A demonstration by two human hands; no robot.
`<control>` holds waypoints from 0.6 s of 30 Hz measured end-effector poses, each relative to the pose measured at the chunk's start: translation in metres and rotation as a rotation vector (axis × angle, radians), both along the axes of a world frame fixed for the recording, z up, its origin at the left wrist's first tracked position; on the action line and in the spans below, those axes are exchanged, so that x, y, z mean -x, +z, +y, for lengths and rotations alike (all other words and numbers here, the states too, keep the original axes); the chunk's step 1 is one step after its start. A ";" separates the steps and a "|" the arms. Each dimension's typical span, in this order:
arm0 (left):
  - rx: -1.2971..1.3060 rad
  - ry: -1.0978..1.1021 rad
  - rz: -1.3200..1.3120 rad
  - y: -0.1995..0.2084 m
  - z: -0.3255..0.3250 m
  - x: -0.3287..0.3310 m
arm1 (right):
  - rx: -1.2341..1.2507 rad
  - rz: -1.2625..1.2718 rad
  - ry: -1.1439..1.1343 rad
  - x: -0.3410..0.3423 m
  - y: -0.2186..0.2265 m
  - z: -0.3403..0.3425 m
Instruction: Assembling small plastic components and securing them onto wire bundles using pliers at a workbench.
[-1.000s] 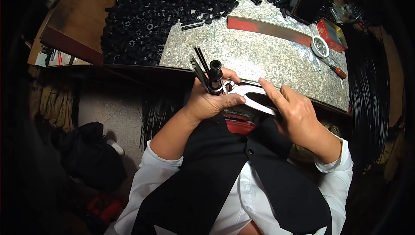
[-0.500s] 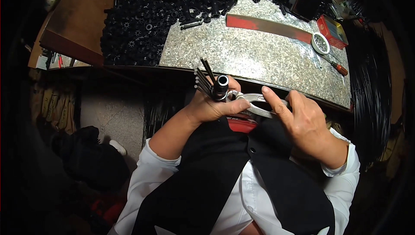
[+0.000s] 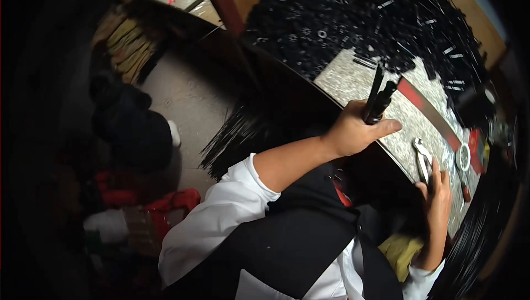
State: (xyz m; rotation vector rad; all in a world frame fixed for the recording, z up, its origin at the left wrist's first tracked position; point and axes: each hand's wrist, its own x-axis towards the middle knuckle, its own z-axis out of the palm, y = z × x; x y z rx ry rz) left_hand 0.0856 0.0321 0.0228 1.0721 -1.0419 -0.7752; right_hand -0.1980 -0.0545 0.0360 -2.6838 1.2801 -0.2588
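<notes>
A black tube bundled with thin black rods stands up out of my left hand. The fingers wrap round its lower part, and the thumb points away to the right. Over the right part of the speckled tabletop, a pair of metal end-cutting pincers points away from me, its head toward the far side. My right hand is closed at the handles, which it partly hides. Whether the pincers rest on the tabletop I cannot tell.
A heap of black parts covers the far tabletop. Near the right end lie a red-and-brown strip, a white bowl, a red box and a screwdriver. Long black rods stand beyond the table's right end.
The view has turned left. My hands have moved apart: the pincers, earlier against the bundle near my body, are now over the tabletop with my right hand. The bundle stays in my left hand.
</notes>
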 end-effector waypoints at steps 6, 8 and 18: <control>0.170 0.026 0.569 0.039 0.005 -0.028 | -0.257 -0.290 0.330 -0.042 0.008 0.048; 0.256 -0.058 0.654 0.044 0.001 -0.032 | -0.878 -0.417 0.415 -0.041 -0.023 0.065; 0.116 -0.313 1.334 0.025 0.011 0.024 | -0.421 -1.369 0.091 -0.013 0.003 0.042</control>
